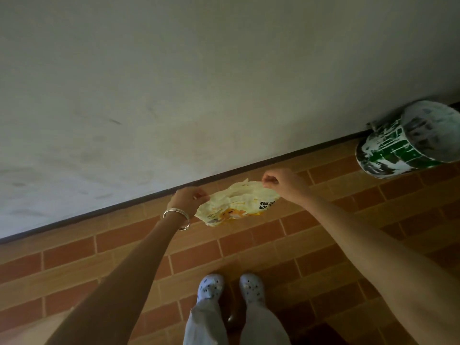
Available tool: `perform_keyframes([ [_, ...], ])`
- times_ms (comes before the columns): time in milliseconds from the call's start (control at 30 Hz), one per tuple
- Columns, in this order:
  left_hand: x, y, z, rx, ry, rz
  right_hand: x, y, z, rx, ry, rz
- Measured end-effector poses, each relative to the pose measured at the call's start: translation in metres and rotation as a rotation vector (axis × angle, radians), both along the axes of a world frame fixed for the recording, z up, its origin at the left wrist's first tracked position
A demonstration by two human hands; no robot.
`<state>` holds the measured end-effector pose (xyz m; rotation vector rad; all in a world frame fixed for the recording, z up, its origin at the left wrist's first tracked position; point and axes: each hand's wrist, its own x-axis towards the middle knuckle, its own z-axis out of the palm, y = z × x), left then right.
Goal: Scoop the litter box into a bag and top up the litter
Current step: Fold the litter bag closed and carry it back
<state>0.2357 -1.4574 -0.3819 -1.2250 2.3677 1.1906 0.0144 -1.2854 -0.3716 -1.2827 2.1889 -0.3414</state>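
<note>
yellow bag (234, 205): black chinese characters "猫砂" partly legible; other print too blurred.

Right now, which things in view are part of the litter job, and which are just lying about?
Part of the job:
- yellow bag, held open above the floor
- left hand, pinching one edge of the bag
- right hand, pinching the other edge

Lying about:
- paint-splashed green bucket by the wall
- brick-pattern floor

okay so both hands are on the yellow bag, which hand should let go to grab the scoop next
Hard to call: left hand and right hand each pinch one edge of the bag, and no scoop shows. The right is nearer the bucket.
</note>
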Motion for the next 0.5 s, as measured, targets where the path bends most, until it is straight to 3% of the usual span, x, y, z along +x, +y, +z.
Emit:
perform_keyframes([
  [500,-0.034,-0.031,-0.151,-0.11,-0.07,0.01,-0.027,-0.052,-0.158,0.076,0.074,0.02],
])
